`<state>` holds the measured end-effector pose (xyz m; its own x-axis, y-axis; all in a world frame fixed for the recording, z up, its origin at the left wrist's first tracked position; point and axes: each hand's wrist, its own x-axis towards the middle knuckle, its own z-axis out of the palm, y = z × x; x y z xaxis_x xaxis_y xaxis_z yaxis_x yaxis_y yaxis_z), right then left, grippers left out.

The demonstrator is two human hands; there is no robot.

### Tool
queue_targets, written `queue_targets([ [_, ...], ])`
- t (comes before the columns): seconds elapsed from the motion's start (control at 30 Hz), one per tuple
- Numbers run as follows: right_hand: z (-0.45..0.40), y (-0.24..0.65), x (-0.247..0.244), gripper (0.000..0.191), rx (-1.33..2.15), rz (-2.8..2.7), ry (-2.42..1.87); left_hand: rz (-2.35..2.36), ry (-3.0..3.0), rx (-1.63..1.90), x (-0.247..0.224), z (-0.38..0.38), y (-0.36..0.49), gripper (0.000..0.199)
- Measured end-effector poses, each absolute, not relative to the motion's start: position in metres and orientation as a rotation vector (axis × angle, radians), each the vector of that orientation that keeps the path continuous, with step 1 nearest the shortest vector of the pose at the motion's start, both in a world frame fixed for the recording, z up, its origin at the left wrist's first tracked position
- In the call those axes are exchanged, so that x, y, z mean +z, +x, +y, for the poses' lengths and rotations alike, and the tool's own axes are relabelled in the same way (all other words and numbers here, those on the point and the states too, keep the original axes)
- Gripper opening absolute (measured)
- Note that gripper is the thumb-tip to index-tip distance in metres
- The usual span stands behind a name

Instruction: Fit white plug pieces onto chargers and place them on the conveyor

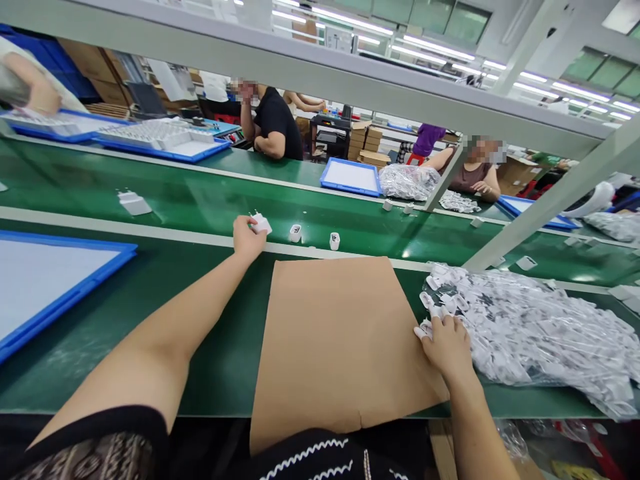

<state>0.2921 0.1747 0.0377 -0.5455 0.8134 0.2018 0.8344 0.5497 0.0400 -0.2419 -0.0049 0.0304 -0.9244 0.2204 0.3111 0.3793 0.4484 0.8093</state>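
Note:
My left hand (249, 239) reaches out to the edge of the green belt and pinches a white charger plug (261, 225) with its pins upward. Just right of it on the belt stand two open white charger housings (295, 233), spaced apart. My right hand (447, 350) is at the right edge of a brown cardboard sheet (345, 340), with curled fingers around a small white plastic part (425, 328). Beside it lies a clear plastic bag (540, 327) spilling many similar white parts. The fingertips of the right hand are partly hidden among them.
Another white charger (133, 203) lies on the belt (200, 207) at the left. A blue-rimmed tray (65, 300) is near me on the left. A slanted metal post (555, 193) rises behind the bag. Across the belt, several people sit among trays and bags.

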Motion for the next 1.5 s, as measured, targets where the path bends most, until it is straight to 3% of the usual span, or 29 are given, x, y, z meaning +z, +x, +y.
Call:
queue_targets([
  [0.1,0.182,0.302,0.029,0.025,-0.291,-2.630,-1.353,-2.567,-0.407,-1.476,0.020,-0.003,-0.274,0.041],
  [0.3,0.202,0.297,0.030,0.032,-0.272,-2.547,-1.250,-2.499,-0.328,-1.454,0.013,0.008,-0.274,0.054],
  [0.4,0.210,0.296,0.031,0.036,-0.256,-2.548,-1.203,-2.320,-0.542,-1.359,0.018,0.015,-0.252,0.065],
  [0.5,0.218,0.298,0.034,0.034,-0.296,-2.540,-1.128,-2.438,-0.890,-1.372,0.030,0.022,-0.232,0.071],
  [0.7,0.244,0.301,0.038,0.026,-0.246,-2.476,-0.895,-2.647,-0.877,-1.529,0.047,0.040,-0.234,0.035],
  [0.9,0.224,0.251,0.051,0.029,0.009,-2.501,-0.783,-2.603,-0.915,-1.659,0.049,0.083,-0.188,0.042],
  [1.07,0.187,0.183,0.043,0.033,0.350,-2.625,-0.523,-2.734,-0.834,-1.571,0.041,0.116,-0.137,0.029],
  [1.17,0.165,0.168,0.028,0.035,0.304,-2.708,-0.544,-2.827,-0.736,-1.517,0.036,0.119,-0.133,0.022],
  [1.3,0.156,0.173,0.017,0.034,0.285,-2.690,-0.582,-2.841,-0.730,-1.458,0.040,0.109,-0.143,0.030],
  [1.43,0.165,0.181,0.018,0.024,0.615,-2.518,-0.628,-2.802,-0.944,-1.409,0.046,0.096,-0.130,0.030],
  [1.5,0.168,0.182,0.019,0.029,0.861,-2.367,-0.641,-2.753,-1.197,-1.405,0.041,0.084,-0.112,0.030],
])
